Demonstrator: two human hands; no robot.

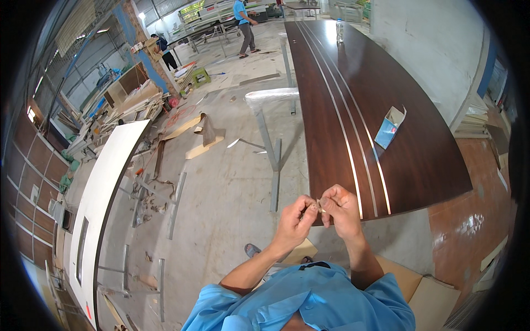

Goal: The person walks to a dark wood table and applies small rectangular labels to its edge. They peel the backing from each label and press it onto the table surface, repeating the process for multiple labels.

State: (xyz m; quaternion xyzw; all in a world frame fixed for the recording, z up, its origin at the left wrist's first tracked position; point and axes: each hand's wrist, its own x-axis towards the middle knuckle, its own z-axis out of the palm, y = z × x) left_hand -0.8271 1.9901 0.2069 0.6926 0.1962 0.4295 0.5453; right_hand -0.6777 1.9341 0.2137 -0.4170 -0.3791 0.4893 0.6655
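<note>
Both hands meet just in front of the near edge of a dark brown wooden panel (331, 127), which has three pale metallic strips along its length. My left hand (297, 218) is closed in a pinch, thumb against fingers. Beside it my right hand (340, 209) pinches too, its fingertips touching those of the left. Between them is something small and light-coloured, too small to name. On the panel, ahead and to the right of my hands, stands an opened blue and white carton (390, 128). A clear bottle (339, 30) is at the panel's far end.
Metal trestle legs (271, 149) with a wrapped crossbar hold the panel up. To the left lies a long white panel (105, 204) with a slot cut in it. Cardboard scraps (204, 138) litter the floor. A person in blue (244, 25) walks far ahead, near a green stool (200, 76).
</note>
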